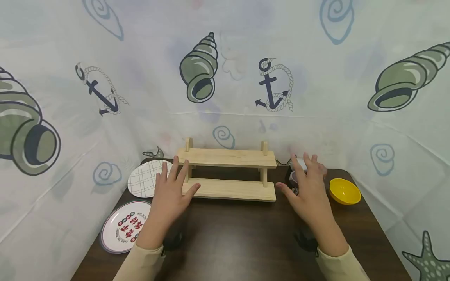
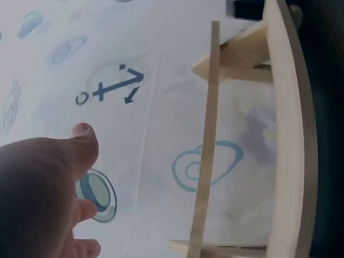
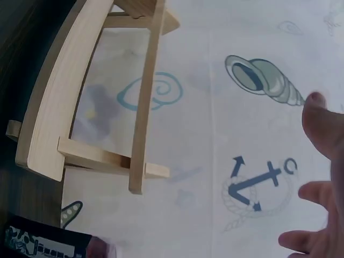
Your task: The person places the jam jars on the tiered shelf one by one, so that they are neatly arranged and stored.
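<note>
Head view: pale two-tier wooden rack [image 1: 227, 173], upright.

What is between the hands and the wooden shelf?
Nothing that shows. The left hand has its fingers spread at the left end of the shelf. The right hand is open beside the right end, and only bare table lies between it and the shelf.
</note>
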A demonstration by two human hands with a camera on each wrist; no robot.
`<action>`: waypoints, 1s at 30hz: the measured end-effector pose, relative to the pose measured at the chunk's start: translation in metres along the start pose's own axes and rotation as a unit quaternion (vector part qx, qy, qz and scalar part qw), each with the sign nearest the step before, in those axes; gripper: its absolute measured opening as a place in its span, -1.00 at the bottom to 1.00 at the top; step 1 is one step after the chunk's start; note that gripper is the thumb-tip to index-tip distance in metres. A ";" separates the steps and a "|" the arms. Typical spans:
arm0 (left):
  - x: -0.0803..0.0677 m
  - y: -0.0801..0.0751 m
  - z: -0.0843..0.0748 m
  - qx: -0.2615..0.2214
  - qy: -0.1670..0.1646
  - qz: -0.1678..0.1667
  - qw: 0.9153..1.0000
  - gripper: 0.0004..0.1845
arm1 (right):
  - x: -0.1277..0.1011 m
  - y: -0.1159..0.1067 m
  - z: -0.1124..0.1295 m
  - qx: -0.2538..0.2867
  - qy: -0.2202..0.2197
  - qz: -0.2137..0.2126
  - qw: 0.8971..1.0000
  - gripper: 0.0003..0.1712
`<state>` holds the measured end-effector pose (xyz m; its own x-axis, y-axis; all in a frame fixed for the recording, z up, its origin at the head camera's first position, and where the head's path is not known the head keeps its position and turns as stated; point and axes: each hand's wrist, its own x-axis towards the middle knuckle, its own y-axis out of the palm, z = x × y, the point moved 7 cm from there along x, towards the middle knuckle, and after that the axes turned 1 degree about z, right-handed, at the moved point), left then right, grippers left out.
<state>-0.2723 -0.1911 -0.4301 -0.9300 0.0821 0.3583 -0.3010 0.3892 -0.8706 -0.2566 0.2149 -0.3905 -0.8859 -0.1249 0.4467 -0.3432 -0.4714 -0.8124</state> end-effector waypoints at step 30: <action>-0.024 0.138 0.110 -0.424 -0.210 -0.049 0.880 0.05 | -0.088 -0.007 -0.100 0.182 0.185 -0.160 0.952 -0.07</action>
<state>-0.3149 -0.2401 -0.5963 -0.9577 -0.2670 0.1078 -0.2846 0.9343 -0.2145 -0.2074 0.3167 -0.4616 -0.8266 0.3609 0.4319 -0.5430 -0.7134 -0.4430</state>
